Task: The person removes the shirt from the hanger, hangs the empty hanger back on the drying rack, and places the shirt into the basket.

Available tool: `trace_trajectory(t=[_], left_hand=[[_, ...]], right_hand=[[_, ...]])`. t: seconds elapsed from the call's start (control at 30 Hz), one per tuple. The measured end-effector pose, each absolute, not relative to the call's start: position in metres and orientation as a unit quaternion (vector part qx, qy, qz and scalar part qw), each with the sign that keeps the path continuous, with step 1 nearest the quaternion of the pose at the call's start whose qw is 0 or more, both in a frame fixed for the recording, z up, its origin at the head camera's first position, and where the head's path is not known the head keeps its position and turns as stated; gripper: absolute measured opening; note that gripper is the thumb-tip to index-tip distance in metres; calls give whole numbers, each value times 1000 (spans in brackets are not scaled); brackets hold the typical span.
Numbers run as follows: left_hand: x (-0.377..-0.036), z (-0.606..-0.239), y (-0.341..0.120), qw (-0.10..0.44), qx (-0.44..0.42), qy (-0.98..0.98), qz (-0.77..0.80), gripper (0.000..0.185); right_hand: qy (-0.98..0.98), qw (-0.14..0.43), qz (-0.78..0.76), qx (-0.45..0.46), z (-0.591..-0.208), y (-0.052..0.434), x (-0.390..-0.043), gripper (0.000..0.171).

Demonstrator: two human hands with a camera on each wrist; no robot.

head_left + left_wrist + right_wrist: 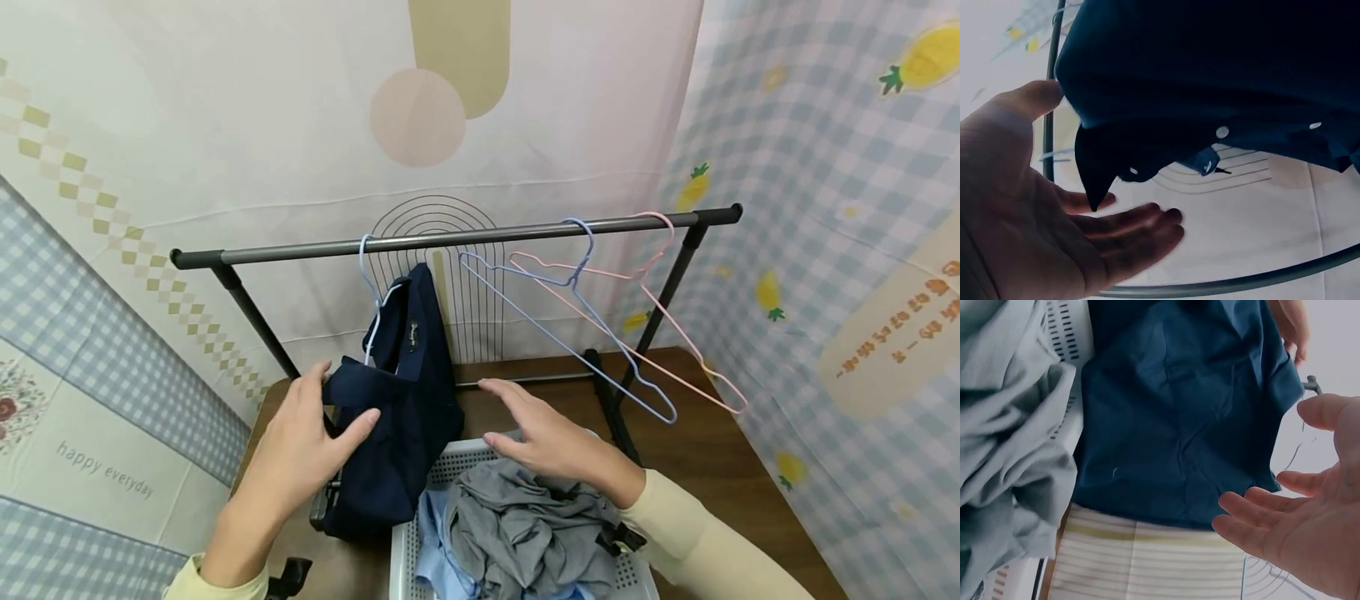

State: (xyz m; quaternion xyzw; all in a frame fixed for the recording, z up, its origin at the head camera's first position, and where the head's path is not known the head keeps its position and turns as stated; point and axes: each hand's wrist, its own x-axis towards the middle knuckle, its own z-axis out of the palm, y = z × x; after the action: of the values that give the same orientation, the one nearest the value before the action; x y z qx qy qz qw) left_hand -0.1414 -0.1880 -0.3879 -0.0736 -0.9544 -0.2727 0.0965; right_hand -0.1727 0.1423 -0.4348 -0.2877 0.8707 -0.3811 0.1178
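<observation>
Your left hand (pixel 311 433) lies flat-fingered against the hanging navy button shirt (pixel 401 400); your right hand (pixel 543 437) hovers spread over the white slatted plastic basket (pixel 457 462). Free rail shows between hangers. Only your left wrist view shows the shirt's white buttons (pixel 1222 132).

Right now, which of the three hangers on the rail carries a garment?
The pale blue hanger at the left end, holding the navy shirt; the blue and pink hangers hang bare.

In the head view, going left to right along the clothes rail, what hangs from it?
Navy shirt on a light blue hanger → empty blue hanger → empty pink hanger, its hook just right of the blue one's.
</observation>
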Motion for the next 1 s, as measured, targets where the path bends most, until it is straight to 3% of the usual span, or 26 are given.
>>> trace_trajectory(t=[0.1,0.17,0.33,0.43,0.73,1.0], left_hand=[[-141,-390,-183,46,-45,-963,-261,93],[-142,-391,-179,29,-33,-966,-256,86],[-143,-398,-175,57,-44,-962,-262,36],[-143,-403,-175,90,-54,-958,-266,18],[-145,-406,-178,152,-39,-949,-272,17],[-140,-393,-191,247,-54,-937,-241,14]], right_hand=[[872,116,-391,-273,-437,150,-175,69],[875,109,-391,-264,-439,155,-177,67],[881,103,-392,-247,-442,169,-177,65],[880,98,-396,-243,-445,179,-177,64],[875,89,-418,-226,-450,196,-177,61],[879,86,-415,-219,-441,205,-177,60]])
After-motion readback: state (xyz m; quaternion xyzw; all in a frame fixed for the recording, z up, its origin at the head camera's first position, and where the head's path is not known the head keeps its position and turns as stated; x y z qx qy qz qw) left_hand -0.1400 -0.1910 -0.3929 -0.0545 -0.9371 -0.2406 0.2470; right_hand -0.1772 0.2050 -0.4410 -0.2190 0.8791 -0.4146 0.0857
